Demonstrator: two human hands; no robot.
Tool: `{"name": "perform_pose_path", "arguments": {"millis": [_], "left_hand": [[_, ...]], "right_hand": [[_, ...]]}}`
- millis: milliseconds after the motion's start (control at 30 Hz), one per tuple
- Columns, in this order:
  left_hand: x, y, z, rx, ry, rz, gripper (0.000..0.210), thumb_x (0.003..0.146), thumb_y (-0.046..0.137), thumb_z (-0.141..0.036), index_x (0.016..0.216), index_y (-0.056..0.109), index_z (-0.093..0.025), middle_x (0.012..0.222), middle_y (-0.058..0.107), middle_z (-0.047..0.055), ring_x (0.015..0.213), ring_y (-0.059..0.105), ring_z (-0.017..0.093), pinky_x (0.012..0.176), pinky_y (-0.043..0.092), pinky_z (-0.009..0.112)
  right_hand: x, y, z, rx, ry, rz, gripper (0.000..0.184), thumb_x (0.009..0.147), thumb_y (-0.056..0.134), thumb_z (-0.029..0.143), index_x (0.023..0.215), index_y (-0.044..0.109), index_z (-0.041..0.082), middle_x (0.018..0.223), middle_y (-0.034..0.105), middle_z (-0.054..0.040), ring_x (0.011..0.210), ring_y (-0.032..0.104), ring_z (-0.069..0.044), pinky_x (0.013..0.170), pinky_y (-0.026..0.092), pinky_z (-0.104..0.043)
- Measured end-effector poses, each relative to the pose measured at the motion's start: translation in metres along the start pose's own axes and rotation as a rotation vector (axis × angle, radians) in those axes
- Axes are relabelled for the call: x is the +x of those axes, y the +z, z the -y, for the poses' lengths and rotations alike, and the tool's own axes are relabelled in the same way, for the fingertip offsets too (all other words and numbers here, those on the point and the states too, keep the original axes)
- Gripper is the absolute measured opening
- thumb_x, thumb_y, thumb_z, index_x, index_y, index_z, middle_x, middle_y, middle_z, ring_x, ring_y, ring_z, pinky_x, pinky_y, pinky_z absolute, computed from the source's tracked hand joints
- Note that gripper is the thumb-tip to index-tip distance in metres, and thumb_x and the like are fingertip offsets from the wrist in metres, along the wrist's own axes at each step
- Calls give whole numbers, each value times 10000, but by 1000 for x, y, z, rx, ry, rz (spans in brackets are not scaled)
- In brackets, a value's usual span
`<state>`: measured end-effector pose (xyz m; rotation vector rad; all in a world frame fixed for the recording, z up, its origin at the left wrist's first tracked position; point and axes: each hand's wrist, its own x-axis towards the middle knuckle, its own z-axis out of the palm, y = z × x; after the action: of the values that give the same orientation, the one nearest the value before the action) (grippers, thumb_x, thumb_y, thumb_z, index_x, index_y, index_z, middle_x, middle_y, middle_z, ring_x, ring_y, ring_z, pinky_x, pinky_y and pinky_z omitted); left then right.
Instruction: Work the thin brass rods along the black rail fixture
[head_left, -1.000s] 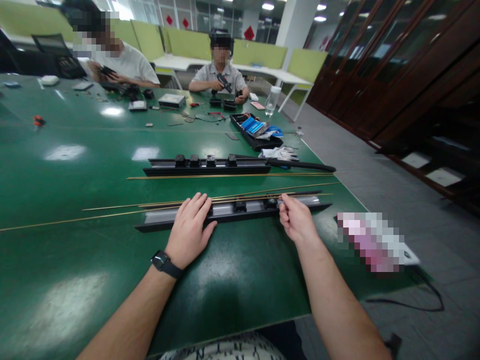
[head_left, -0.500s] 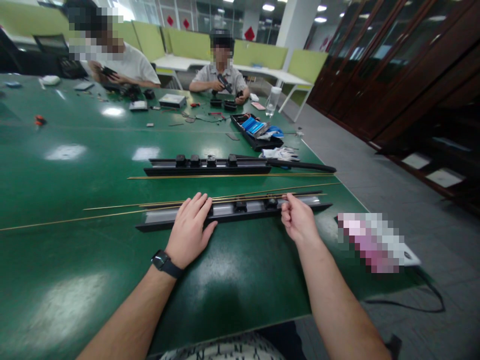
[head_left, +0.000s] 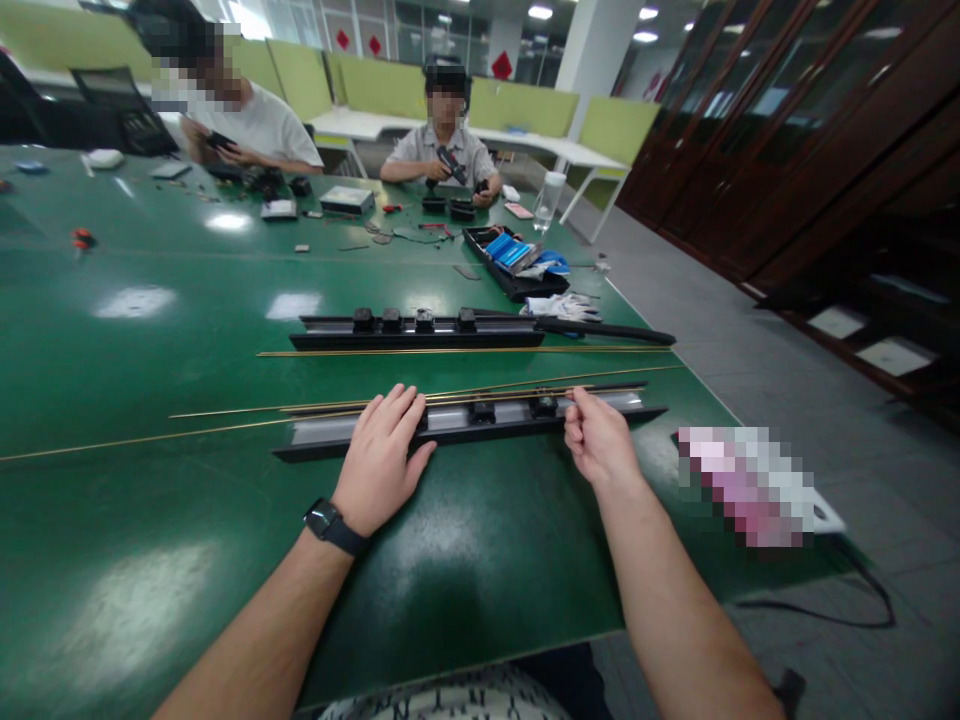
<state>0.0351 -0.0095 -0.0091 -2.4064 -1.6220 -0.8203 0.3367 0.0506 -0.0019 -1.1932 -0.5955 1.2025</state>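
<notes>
In the head view, the left hand [head_left: 382, 452] is lying flat, fingers extended, over golden rods [head_left: 330, 407] and the near black rail [head_left: 502, 431] on the green surface [head_left: 225, 520], while the right hand [head_left: 601, 438] is forming a tight pinch at the rail's right part, its contents being too small to tell

Green table [head_left: 150, 510] beneath black rails [head_left: 420, 341], golden rods [head_left: 360, 353]
</notes>
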Motion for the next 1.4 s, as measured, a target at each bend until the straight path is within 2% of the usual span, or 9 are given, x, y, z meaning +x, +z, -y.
{"name": "perform_pose_path", "arguments": {"millis": [133,300,500,667,833,1400], "left_hand": [[0,1,1,-11,-3,-4,571,948,554,-316,1480,445,-142,1514,507,165,1461,405,312,1212,322,536],[-1,4,2,-17,-3,-5,564,951,552,-314,1482,445,-156,1524,497,151,1470,390,301,1221,309,529],[0,3,2,-19,-6,-6,569,945,567,-317,1473,456,-136,1516,505,160,1467,394,305,1222,309,517],[-1,3,2,-23,-2,-17,564,946,569,-314,1472,457,-141,1514,508,158,1459,407,304,1219,316,523],[-1,4,2,-24,-10,-10,582,943,569,-304,1491,434,-163,1527,495,146,1468,394,302,1218,318,534],[-1,6,2,-34,-14,-25,575,936,579,-293,1479,442,-165,1520,504,144,1468,396,297,1221,319,530]], "right_hand": [[-1,1,0,-31,41,55,289,790,812,377,829,621,164,532,565,49,305,360,-37,235,218,-131],[1,-1,-1,-1,10,3,272,822,781,391,851,627,169,529,561,50,303,366,-43,233,221,-135],[0,0,-1,-40,21,53,300,792,815,398,830,626,168,533,560,47,306,366,-40,234,226,-132],[1,0,0,-29,18,9,291,842,762,425,844,618,172,520,556,47,295,362,-44,238,220,-135],[2,-1,1,0,27,-37,239,878,720,379,848,633,159,526,550,47,307,378,-46,238,214,-135],[0,-1,1,-42,17,32,315,759,830,408,831,670,146,517,563,37,303,368,-41,230,225,-130]]}}
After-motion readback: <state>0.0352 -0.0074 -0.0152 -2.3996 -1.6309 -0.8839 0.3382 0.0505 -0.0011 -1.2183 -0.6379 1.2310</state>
